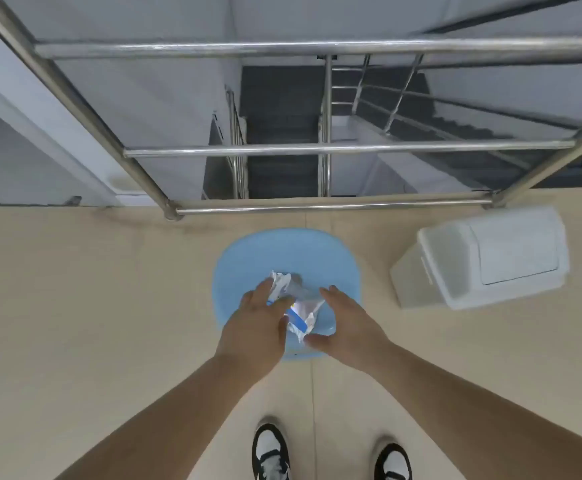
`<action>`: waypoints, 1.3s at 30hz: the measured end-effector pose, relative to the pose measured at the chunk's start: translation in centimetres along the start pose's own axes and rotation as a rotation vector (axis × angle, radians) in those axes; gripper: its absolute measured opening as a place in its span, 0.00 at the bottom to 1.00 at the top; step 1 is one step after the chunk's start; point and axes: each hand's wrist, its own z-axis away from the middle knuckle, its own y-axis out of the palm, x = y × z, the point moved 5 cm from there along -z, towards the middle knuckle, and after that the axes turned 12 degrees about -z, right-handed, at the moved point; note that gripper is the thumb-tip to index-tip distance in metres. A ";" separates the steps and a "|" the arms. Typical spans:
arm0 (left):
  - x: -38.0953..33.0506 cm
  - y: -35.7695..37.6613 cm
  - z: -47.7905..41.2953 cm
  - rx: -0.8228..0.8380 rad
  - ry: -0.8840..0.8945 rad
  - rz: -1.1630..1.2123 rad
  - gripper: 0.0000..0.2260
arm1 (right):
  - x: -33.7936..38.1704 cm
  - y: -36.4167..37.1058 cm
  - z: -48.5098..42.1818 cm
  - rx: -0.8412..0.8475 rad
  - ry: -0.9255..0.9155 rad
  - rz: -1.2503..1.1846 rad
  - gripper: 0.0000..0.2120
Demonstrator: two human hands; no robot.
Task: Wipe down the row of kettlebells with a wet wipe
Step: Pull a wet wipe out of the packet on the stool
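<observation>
Covering the lower part of the view: pale beige tiled floor [75,289], on which everything listed below stands.

Landmark item: light blue plastic stool with a rounded seat [282,251], seen from above.

1. Stainless steel tube railing [317,147], three horizontal bars between slanted posts, just beyond the stool's far edge.
2. Dark grey staircase [279,161], seen through the railing, beyond and below the stool.
3. White plastic bin with a swing lid [483,258], on the floor to the right of the stool, apart from it, lid shut.
4. Left hand [255,323], bare forearm reaching over the stool's near left side; fingers fairly straight and lying on the left part of the packet, not curled round it.
5. Right hand [346,327], over the stool's near right side; fingers extended, thumb spread wide, thumb tip touching the packet's near corner; no clenched grip shows.
6. Black-and-white trainers, left [270,448] and right [393,462], on the floor on the near side of the stool.
7. Crinkled silver-white wet wipe packet with a blue patch [303,308], lying on the stool's seat, between the two hands.
</observation>
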 end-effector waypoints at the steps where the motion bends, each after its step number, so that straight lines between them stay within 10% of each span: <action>1: 0.4 0.7 -1.1 -0.008 0.039 -0.060 0.19 | -0.3 0.6 -1.2 -0.010 -0.030 0.023 0.47; 9: 2.0 5.5 -6.5 0.014 -0.073 -0.131 0.13 | -1.9 3.2 -7.4 -0.126 -0.101 0.159 0.29; 39: 1.3 7.4 -6.9 -0.082 -0.411 0.009 0.09 | -1.0 2.2 -9.0 -0.176 -0.027 0.332 0.23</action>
